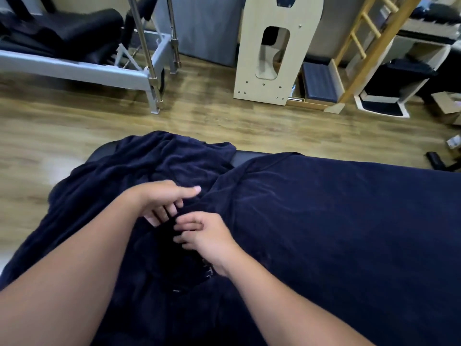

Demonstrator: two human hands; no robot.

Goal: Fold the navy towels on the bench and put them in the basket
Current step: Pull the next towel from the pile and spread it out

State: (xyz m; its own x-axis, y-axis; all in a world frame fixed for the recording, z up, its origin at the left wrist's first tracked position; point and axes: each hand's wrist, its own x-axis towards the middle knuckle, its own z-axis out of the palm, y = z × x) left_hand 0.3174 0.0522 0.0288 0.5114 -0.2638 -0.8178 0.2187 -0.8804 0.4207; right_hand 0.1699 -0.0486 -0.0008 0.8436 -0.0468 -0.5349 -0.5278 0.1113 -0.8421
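Observation:
Navy towels cover the bench. A crumpled navy towel (159, 161) lies heaped on the left, and a spread navy towel (344, 216) lies flat across the right. A strip of the black bench (245, 157) shows between them at the far edge. My left hand (162, 198) sits at the seam where the towels meet, its thumb stretched out and its fingers curled into dark cloth. My right hand (202, 238) is just below it and pinches a fold of the same navy cloth with its fingertips. No basket is in view.
Wooden floor (212, 116) lies beyond the bench. A grey metal-framed exercise machine (99, 68) stands at the far left, a pale wooden panel (274, 58) in the middle, and a wooden ladder frame (369, 46) with dark pads at the far right.

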